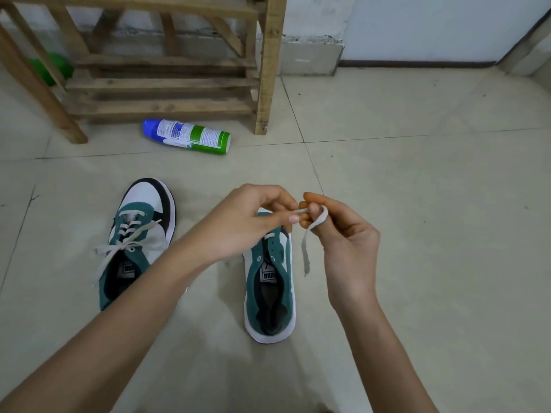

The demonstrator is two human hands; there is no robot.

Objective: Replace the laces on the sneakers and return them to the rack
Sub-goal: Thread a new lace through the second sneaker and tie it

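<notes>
Two green, white and black sneakers stand on the tiled floor. The left sneaker (137, 236) is laced, its white lace ends loose across it. The right sneaker (269, 290) lies under my hands, its upper eyelets open. Above its toe, my left hand (253, 216) pinches one end of a white lace (307, 245). My right hand (343, 234) holds the same lace, which loops over a finger and hangs down beside the shoe. The wooden rack (167, 81) stands at the back left.
A white, green and blue spray can (187, 136) lies on its side in front of the rack. A green object (58, 68) sits behind the rack's left legs. The wall and a door frame (518, 40) bound the right rear.
</notes>
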